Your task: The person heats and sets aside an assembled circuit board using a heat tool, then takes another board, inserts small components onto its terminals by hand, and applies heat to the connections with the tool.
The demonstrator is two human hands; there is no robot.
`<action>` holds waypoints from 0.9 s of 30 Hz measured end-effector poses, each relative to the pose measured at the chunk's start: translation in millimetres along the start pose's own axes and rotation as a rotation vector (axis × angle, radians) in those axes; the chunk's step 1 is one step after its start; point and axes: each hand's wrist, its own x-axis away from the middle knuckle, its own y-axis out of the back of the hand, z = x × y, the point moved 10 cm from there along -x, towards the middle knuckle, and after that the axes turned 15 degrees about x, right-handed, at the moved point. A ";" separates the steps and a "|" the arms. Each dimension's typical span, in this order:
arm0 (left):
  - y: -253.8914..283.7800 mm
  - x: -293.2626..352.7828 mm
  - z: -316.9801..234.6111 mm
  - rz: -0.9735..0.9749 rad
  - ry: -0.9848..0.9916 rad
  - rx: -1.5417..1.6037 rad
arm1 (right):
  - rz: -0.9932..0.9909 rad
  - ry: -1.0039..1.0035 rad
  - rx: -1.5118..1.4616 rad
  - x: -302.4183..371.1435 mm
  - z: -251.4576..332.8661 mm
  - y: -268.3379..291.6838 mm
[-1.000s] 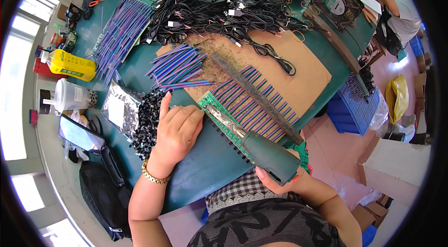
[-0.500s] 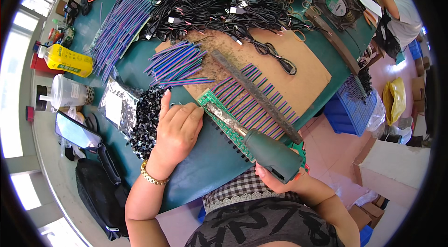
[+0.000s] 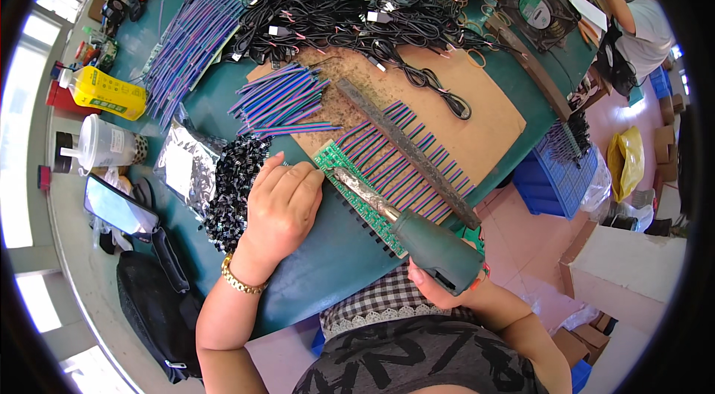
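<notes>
My right hand [image 3: 441, 288] is wrapped round the dark green handle of a soldering iron [image 3: 436, 245]. Its metal barrel points up and left, with the tip over the upper left end of a green circuit board panel [image 3: 372, 209]. Beside that end, my left hand [image 3: 284, 202] is closed, its fingertips bent at the board's edge; whatever they pinch is hidden. Striped multicoloured wires [image 3: 402, 163] lie in a row along the board's far side, beneath a dark bar [image 3: 410, 150]. Small black parts stick out along the board's near edge.
Left of my left hand lies a heap of small black components [image 3: 234, 200]. Loose wire bundles [image 3: 287, 100] rest on a cardboard sheet [image 3: 484, 103]. Black cables [image 3: 335, 7] are piled behind it. A fan [image 3: 538, 10] stands far right, near another person [image 3: 646, 29].
My left index finger, raised and pointing up before, has bent lower toward the other fingers. The soldering iron has shifted very little, its tip still by the same end of the board.
</notes>
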 end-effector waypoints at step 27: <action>34.7 9.3 59.0 0.091 0.636 0.147 | -0.080 -0.134 -0.227 3.1 -23.1 -7.3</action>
